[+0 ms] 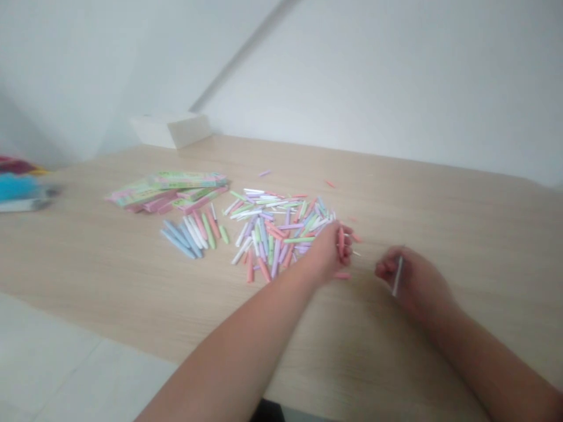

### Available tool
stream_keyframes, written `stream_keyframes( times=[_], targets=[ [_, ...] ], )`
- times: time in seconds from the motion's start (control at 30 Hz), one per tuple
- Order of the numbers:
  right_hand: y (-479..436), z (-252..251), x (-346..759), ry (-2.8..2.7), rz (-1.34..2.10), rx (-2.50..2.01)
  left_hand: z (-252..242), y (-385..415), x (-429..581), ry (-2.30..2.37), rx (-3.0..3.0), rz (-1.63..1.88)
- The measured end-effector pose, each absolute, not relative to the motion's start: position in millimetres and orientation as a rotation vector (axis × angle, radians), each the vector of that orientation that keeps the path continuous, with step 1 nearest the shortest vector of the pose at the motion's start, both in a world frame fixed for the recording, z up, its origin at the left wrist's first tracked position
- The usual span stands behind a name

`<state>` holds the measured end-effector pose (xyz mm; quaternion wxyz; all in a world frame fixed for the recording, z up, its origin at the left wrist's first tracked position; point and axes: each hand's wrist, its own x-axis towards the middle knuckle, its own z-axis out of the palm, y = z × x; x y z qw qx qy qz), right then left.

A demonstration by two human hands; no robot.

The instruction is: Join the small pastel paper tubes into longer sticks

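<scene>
A loose heap of pastel chalk sticks [275,243] in pink, green, purple, blue and white lies mid-table. At its right edge my left hand [328,252] is closed, with a pink chalk stick [341,241] in its fingers. Part of the heap is hidden behind this hand and forearm. Apart from the heap, to the right, my right hand [417,281] is held just over the table. Its curled fingers grip a thin white chalk stick [398,276], slanted and slightly blurred.
Left of the heap, several chalk sticks [193,231] lie side by side, sorted by colour. Behind them are stacked pink-and-green boxes [176,190]. A white box [173,130] stands by the wall, and blurred blue and red items [20,184] sit at far left.
</scene>
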<state>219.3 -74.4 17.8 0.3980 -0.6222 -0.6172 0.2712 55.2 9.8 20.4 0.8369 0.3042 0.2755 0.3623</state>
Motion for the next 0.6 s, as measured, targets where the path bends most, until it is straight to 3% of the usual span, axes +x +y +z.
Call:
stream_keyframes(
  times=[0.23, 0.6],
  targets=[
    [-84, 11, 209, -1.525, 1.086, -1.371, 18, 7, 45, 0.503, 0.675, 0.781],
    [-84, -2, 204, -1.604, 1.231, -1.403, 14, -2, 52, 0.531, 0.747, 0.841]
  ],
)
